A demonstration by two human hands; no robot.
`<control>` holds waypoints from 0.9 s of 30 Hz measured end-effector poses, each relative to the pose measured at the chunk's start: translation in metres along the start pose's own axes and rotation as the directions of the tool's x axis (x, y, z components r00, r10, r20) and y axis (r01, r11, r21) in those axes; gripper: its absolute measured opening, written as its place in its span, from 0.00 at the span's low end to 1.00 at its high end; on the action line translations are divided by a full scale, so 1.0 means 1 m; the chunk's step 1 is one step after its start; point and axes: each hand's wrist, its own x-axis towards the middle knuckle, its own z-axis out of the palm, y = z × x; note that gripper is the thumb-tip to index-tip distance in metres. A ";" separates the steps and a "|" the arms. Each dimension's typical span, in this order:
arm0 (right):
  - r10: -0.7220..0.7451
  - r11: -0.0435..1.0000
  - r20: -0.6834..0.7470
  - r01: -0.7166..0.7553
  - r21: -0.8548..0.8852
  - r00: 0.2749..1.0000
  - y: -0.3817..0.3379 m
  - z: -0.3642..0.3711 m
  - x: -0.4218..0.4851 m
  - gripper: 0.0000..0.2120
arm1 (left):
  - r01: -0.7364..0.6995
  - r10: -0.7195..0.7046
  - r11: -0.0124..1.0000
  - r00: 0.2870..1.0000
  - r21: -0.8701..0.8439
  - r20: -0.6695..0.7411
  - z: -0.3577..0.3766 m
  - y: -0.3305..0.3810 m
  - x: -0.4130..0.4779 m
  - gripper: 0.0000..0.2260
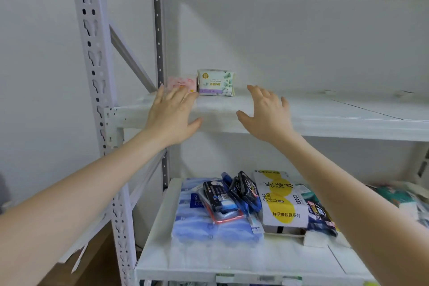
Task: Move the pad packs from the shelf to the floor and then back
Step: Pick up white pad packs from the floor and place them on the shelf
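Your left hand (171, 116) and right hand (267, 116) are hovering, fingers wide and empty; the pink pack (182, 83) and green pack (216, 82) are sitting at the shelf's (325, 114) back-left corner, seemingly not yet moved.

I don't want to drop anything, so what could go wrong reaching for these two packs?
1. The white pack stands upright; a nudge from the open right hand could tip it.
2. The pink pack sits in the corner by the post, so the left hand may grip it poorly.
3. A dropped pack could land in the clutter on the lower shelf.
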 end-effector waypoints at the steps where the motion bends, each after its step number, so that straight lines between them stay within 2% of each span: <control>1: -0.010 1.000 -0.003 0.010 -0.015 1.000 0.002 -0.004 -0.011 0.33 | -0.002 0.002 1.000 1.000 0.010 0.004 -0.003 0.007 -0.009 0.31; 13: -0.060 0.996 0.031 0.062 -0.061 0.998 0.057 -0.020 -0.155 0.32 | -0.017 0.016 0.992 1.000 0.123 0.011 -0.021 0.124 -0.123 0.30; 21: -0.003 0.996 0.234 0.025 -0.091 0.972 0.106 -0.002 -0.306 0.34 | -0.068 0.063 0.997 0.983 0.022 0.171 0.023 0.218 -0.246 0.31; 27: 0.117 0.989 0.378 -0.074 -0.127 0.918 0.133 0.026 -0.434 0.33 | -0.080 0.100 0.994 0.921 -0.069 0.376 0.070 0.271 -0.349 0.31</control>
